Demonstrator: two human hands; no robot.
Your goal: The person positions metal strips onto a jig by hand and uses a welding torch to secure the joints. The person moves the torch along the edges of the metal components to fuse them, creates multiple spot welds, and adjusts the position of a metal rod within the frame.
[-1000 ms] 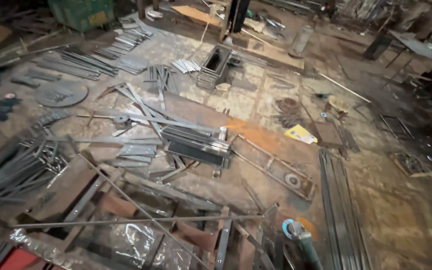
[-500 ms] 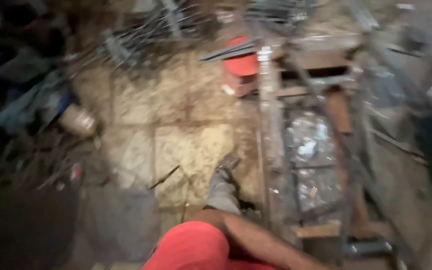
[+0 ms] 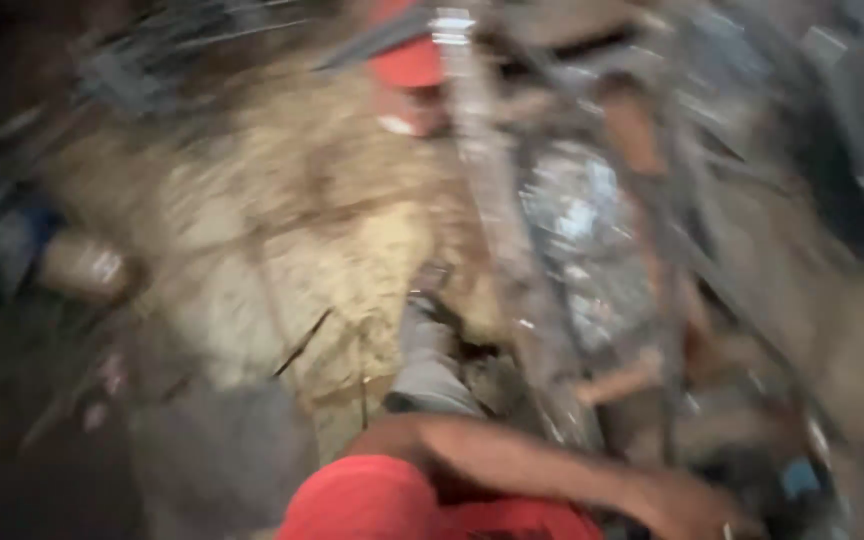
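The picture is badly smeared by motion. A bare forearm runs from a red garment (image 3: 392, 500) at the bottom toward the lower right and ends in my right hand (image 3: 692, 508). The hand lies low beside a rusty metal frame (image 3: 497, 230), close to a small blue object (image 3: 800, 478). The blur hides whether its fingers hold anything. My foot in a grey shoe (image 3: 430, 365) stands on the floor against the frame. My left hand is out of view.
A pale stained floor (image 3: 282, 250) fills the middle. A red block (image 3: 407, 65) lies at the top, a can-like container (image 3: 87, 268) at the left, and dark metal scrap (image 3: 152, 60) at the upper left. Crumpled shiny plastic (image 3: 577, 215) sits inside the frame.
The view swung from a wide look over a scrap-strewn floor down to my own foot and arm. Since half a second ago it has closed in further and blurred more.
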